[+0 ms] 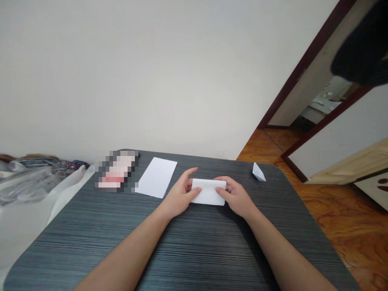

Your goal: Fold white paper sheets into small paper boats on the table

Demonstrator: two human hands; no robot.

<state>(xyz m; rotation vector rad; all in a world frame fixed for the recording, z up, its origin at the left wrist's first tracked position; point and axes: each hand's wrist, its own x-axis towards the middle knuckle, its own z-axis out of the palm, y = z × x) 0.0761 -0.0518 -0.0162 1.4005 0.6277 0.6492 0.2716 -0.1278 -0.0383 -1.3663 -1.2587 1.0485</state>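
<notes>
Between my two hands is a folded sheet of white paper (209, 193), its fold along the far edge and its layers slightly apart at the near right corner. My left hand (181, 195) grips the left end, thumb on top, index finger stretched out beyond the far edge. At the right end my right hand (238, 197) pinches the paper, thumb on top and the other fingers behind it. Whether the paper rests on the table or is lifted a little, I cannot tell.
The dark wood-grain table (194, 250) stands against a white wall. Flat white paper (157, 178) lies left of my hands, beside a pixelated item (118, 169). A small folded paper boat (258, 172) sits at the back right. Plastic-wrapped things (39, 178) are left of the table.
</notes>
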